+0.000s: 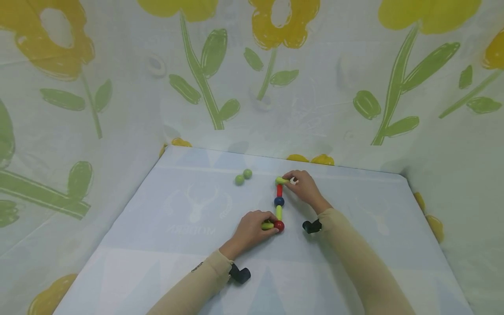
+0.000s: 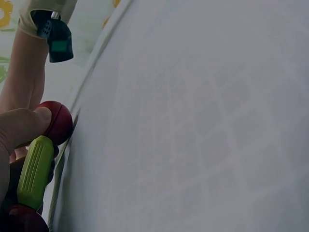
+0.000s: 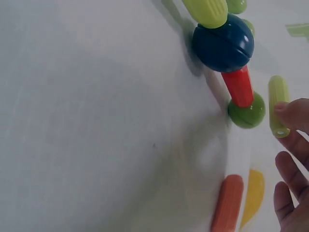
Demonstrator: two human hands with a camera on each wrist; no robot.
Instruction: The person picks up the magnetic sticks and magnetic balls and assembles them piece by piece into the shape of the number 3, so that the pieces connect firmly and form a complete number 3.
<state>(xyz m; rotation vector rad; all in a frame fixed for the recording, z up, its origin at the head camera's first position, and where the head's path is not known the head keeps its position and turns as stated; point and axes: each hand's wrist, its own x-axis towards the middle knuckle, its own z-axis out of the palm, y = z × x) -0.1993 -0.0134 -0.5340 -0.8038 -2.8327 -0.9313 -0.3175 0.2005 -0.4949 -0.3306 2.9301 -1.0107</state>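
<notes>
A chain of magnetic building sticks and balls lies on the table. A red ball (image 1: 279, 226) joins a yellow-green stick (image 1: 278, 212), then come a blue ball (image 3: 223, 43), a red stick (image 3: 237, 87) and a green ball (image 3: 247, 111). My left hand (image 1: 253, 232) grips the near end, its thumb on the red ball. A second yellow-green stick (image 2: 36, 171) runs under that hand to a dark red ball (image 2: 25, 220), hidden in the head view. At the far end my right hand (image 1: 303, 186) pinches another yellow-green stick (image 3: 278, 106) beside the green ball, a small gap between them.
Two loose green balls (image 1: 239, 180) sit left of the chain's far end. An orange-red stick (image 3: 228, 203) shows low in the right wrist view. A flower-printed curtain (image 1: 315, 100) stands behind the table (image 1: 189, 236). Each wrist carries a black camera (image 1: 239, 274).
</notes>
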